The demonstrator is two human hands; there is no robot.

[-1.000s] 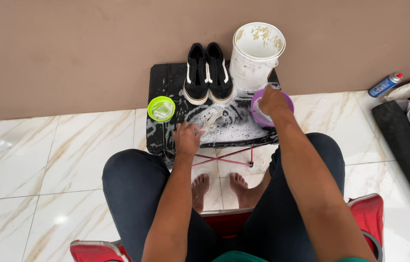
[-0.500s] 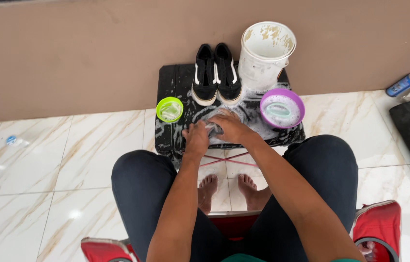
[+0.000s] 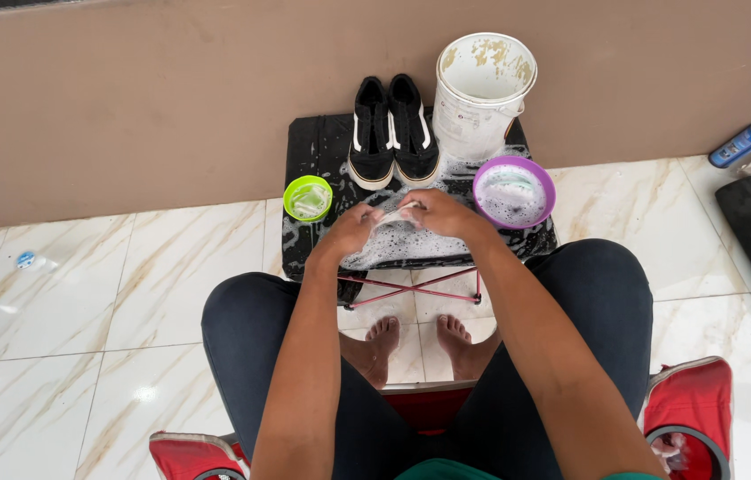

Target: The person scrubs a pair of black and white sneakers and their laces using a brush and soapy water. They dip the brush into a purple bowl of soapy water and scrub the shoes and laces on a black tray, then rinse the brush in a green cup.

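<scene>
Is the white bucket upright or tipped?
Upright: the white bucket stands on the black table beside the black sneakers, its open rim facing up.

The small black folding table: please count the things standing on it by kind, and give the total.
Black sneakers with white stripes: 2
White plastic bucket, stained: 1
Round plastic bowls: 2, one purple with foam, one small and green
Total: 5
Both hands, left and right, rub a soapy whitish piece, too foamy to identify, over the table.

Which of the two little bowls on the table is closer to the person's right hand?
The purple bowl, holding sudsy water, sits just beside the right hand. The green bowl lies at the table's other side, nearer the left hand.
</scene>
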